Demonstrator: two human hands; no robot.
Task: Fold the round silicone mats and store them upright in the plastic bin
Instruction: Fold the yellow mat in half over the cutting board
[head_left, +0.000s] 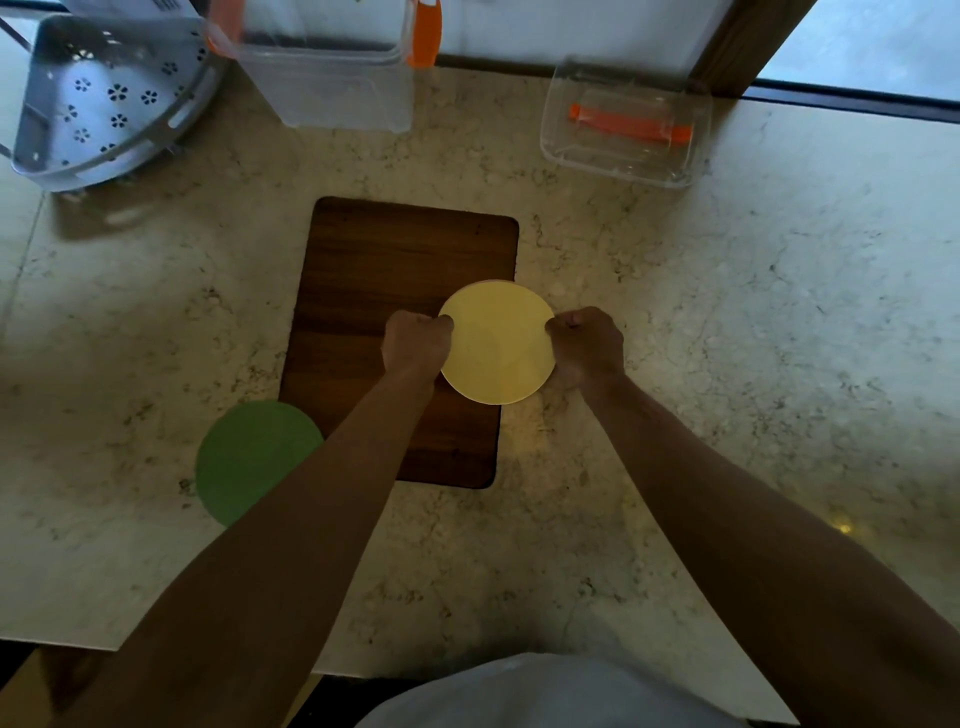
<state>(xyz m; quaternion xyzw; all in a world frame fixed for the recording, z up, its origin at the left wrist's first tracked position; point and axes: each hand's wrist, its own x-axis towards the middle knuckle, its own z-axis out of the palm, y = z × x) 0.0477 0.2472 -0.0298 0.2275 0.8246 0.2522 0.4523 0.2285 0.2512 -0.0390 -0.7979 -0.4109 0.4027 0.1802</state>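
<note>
Nearest the camera, both bare forearms reach forward over the marble table (727, 322). At about 8 o'clock from the centre, a green mat (244, 462) lies flat on the table, its right edge hidden under the left forearm and its upper edge just beside the lower left corner of the wooden board (395, 270).

Further in, near the centre, the yellow mat (496, 343) is round and unfolded, overlapping the board's right edge. The left hand (415, 345) is clenched on the mat's rim at 9 o'clock, and the right hand (589, 345) is clenched on the rim at 3 o'clock. Whether the mat rests on the board or is lifted slightly off it cannot be told.

Beyond the board, at 12 o'clock, stands the clear plastic bin (332, 78) with an orange latch (426, 34) at its right side. At 10 o'clock sits a grey perforated corner rack (98, 104). At 2 o'clock lies a clear lid (623, 124) with an orange clip (631, 124) across it.
</note>
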